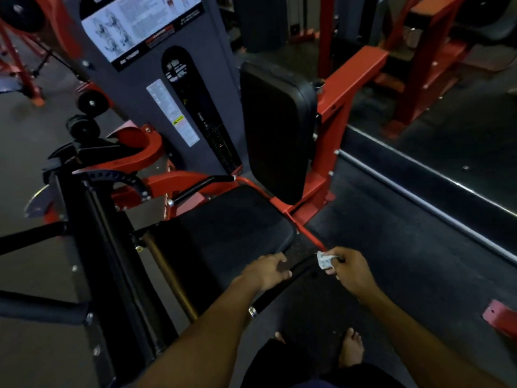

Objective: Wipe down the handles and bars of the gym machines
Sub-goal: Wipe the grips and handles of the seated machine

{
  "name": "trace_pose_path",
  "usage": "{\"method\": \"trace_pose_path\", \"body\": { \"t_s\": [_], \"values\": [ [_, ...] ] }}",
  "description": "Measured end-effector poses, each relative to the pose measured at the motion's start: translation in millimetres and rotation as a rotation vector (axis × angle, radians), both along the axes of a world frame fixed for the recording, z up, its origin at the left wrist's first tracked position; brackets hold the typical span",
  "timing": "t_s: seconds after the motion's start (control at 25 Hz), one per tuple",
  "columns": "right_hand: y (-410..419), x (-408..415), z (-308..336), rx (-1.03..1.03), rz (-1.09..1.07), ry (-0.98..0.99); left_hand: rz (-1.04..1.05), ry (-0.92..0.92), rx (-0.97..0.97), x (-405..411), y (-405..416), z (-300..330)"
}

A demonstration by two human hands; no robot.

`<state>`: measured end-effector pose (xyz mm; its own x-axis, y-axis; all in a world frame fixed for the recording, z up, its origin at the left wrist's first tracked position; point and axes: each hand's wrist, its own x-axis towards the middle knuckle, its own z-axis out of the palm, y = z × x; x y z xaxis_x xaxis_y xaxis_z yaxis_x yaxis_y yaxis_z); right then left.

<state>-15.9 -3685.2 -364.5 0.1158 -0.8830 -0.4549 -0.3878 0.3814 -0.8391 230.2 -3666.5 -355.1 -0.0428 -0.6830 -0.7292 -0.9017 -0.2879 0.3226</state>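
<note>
Black seat pad (235, 219) and black backrest (277, 130); red frame (352, 77); dark grey weight-stack housing (156, 88) with white-and-black instruction placard (134, 23); black handle (282, 289), silver-capped; white crumpled cloth (324, 260); dark speckled floor (391, 247).

A black seat pad (232, 219) and an upright back pad (277, 130) are seen on a red frame (352, 77). A grey weight-stack housing (134, 88) stands behind, bearing an instruction placard (137, 21) and a warning sticker (173, 113). Two black rollers (91, 102) are seen at left, dark rubber flooring (391, 247) at right, and two bare feet (351, 348) below
</note>
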Motion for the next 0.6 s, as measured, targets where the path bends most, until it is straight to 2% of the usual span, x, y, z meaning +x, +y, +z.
{"method": "trace_pose_path", "body": {
  "t_s": [0.2, 0.4, 0.6],
  "values": [
    [11, 17, 14, 0.019, -0.187, -0.130, -0.100, 0.040, -0.029, 21, -13, 3],
    [30, 31, 7, -0.029, -0.282, -0.023, -0.194, 0.051, -0.016, 42, -22, -11],
    [55, 22, -32, -0.029, -0.380, 0.199, -0.266, 0.056, -0.002, 42, -16, -44]
  ]
}}
